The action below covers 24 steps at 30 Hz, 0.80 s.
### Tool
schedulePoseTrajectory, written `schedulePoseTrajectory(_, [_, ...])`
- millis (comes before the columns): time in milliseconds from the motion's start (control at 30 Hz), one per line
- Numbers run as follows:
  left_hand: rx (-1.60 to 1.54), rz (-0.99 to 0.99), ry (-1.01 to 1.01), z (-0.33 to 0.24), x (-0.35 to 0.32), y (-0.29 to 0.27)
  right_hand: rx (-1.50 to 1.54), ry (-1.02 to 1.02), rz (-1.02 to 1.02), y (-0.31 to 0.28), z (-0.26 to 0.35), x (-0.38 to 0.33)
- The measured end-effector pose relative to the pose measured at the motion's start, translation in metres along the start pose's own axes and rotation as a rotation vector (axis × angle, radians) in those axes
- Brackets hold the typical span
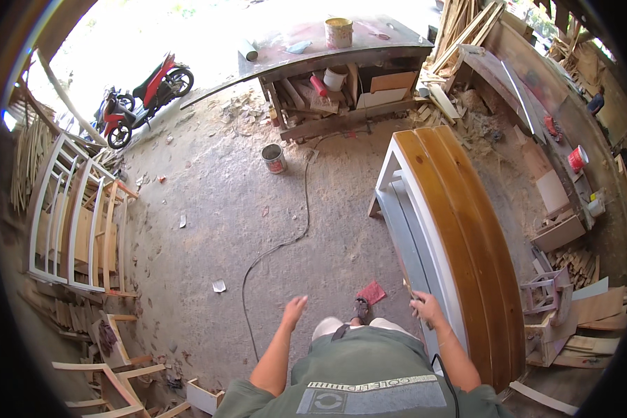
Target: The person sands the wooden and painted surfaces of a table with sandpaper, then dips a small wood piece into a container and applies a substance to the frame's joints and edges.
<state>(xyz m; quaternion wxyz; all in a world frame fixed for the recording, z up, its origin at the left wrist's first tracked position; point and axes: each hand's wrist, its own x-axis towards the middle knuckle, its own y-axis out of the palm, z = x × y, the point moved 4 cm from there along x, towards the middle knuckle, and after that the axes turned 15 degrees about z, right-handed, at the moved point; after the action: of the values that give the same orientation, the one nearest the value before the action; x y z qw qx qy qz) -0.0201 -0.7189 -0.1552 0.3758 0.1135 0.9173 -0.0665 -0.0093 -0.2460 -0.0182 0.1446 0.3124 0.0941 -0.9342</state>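
Observation:
My right hand (426,308) is closed around a thin paintbrush (409,287), its light tip pointing away from me. It is beside a long bench (460,230) with a brown stained plank top and a white painted frame. Below that top, a grey lower shelf (405,233) runs along the bench's near side. To the left, my left hand (295,311) hangs over the floor with its fingers curled together and nothing seen in them. Between my hands, a red cloth or pad (372,293) lies on the floor by my foot.
A dark cable (272,249) winds across the dusty floor, past a metal paint can (274,159). Ahead stands a workbench (341,59) with a bucket (338,33) on it. White wooden frames (70,216) lean at left, near a red motorcycle (146,97). Wood scraps lie at right.

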Motion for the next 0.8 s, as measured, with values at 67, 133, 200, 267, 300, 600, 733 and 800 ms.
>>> schedulePoseTrajectory(67, [-0.087, -0.020, 0.098, -0.063, 0.008, -0.013, -0.033, -0.026, 0.035, -0.009, 0.026, 0.035])
schedulePoseTrajectory(133, [-0.130, -0.039, 0.130, -0.076, 0.016, -0.027, -0.096, -0.015, 0.050, -0.011, 0.058, 0.059])
schedulePoseTrajectory(200, [-0.128, -0.041, 0.106, -0.068, 0.028, -0.041, -0.124, 0.000, 0.037, -0.010, 0.088, 0.077])
schedulePoseTrajectory(267, [0.127, -0.038, 0.040, -0.037, 0.037, -0.055, -0.126, 0.020, 0.013, -0.013, 0.101, 0.092])
schedulePoseTrajectory(300, [0.270, -0.014, -0.097, -0.008, 0.043, -0.065, -0.123, 0.032, 0.002, -0.010, 0.104, 0.098])
schedulePoseTrajectory(600, [0.877, 0.620, -0.420, 0.081, 0.102, -0.243, 0.269, 0.146, -0.332, 0.057, 0.113, 0.151])
schedulePoseTrajectory(733, [0.976, 0.232, -0.259, -0.032, 0.217, -0.376, 0.287, 0.162, -0.332, 0.104, 0.163, 0.161])
schedulePoseTrajectory(800, [1.159, 0.146, -0.189, -0.109, 0.284, -0.419, 0.311, 0.166, -0.374, 0.108, 0.180, 0.168])
